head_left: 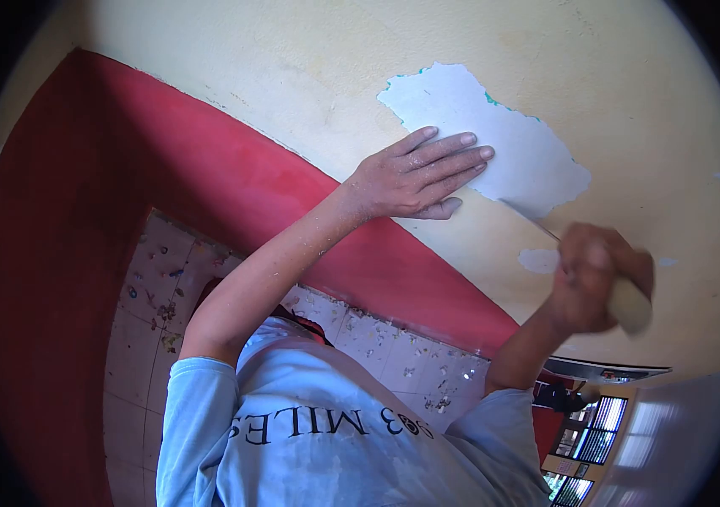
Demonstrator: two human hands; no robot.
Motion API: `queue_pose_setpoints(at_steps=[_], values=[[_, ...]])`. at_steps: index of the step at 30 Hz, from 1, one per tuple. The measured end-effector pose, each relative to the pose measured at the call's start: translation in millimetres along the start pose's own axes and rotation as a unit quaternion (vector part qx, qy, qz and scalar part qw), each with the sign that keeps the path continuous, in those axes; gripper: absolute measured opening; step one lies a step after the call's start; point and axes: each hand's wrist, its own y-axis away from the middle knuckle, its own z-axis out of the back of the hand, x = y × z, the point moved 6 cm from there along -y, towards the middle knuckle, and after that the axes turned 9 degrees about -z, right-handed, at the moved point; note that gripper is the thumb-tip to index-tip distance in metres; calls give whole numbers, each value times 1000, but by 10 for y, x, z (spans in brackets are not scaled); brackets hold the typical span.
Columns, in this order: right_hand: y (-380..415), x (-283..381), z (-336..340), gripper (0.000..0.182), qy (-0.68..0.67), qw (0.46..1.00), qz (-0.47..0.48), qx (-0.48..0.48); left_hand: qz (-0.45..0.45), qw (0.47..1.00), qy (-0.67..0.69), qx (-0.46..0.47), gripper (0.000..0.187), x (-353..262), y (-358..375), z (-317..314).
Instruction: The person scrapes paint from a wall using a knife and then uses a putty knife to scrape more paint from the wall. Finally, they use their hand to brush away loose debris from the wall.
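Note:
My left hand (pixel 419 176) lies flat with its fingers stretched out, the fingertips on a bare white patch (pixel 504 139) where paint has come off the cream wall (pixel 318 93). The hand and forearm are dusted with pale specks. To the right, my right hand (pixel 601 275), smeared by motion, is closed around the pale handle of a scraper (pixel 630 306). Its thin blade, seen nearly edge-on, reaches the patch's lower edge. Green traces show along parts of the patch's upper rim.
A smaller bare patch (pixel 539 260) lies below the blade. The lower wall is painted red (pixel 250 173). Paint flakes and debris litter the tiled floor (pixel 136 380). Barred windows (pixel 601 431) and a dark-clothed person (pixel 556 395) appear at lower right.

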Motion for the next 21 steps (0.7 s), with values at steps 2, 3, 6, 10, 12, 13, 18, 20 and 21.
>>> queue_pose_setpoints(at_steps=[2, 3, 6, 10, 12, 13, 18, 20, 21], values=[[13, 17, 39, 18, 21, 1000, 12, -14, -1, 1000, 1, -3, 46, -10, 1, -6], [-2, 30, 51, 19, -29, 1000, -1, -3, -1, 1000, -1, -3, 46, 5, -2, -1], [6, -25, 50, 20, 5, 1000, 7, -8, 0, 1000, 9, 5, 46, 4, -2, -1], [-37, 78, 64, 20, -54, 998, 20, 28, -1, 1000, 1, -4, 45, 15, 4, -20], [-24, 54, 29, 20, -18, 1000, 7, 16, -2, 1000, 1, -1, 45, 2, 8, -20], [-26, 63, 37, 20, 2, 1000, 3, 10, -2, 1000, 2, -2, 45, -13, 1, -14], [-45, 103, -4, 19, -35, 998, 41, 34, 1, 1000, -9, 1, 45, -14, 5, -27], [-54, 119, 21, 19, -10, 999, 43, 19, 0, 1000, -3, 1, 45, -15, 8, -32], [-56, 129, 35, 19, 2, 999, 45, 11, 2, 1000, -3, 0, 45, -4, 5, -32]])
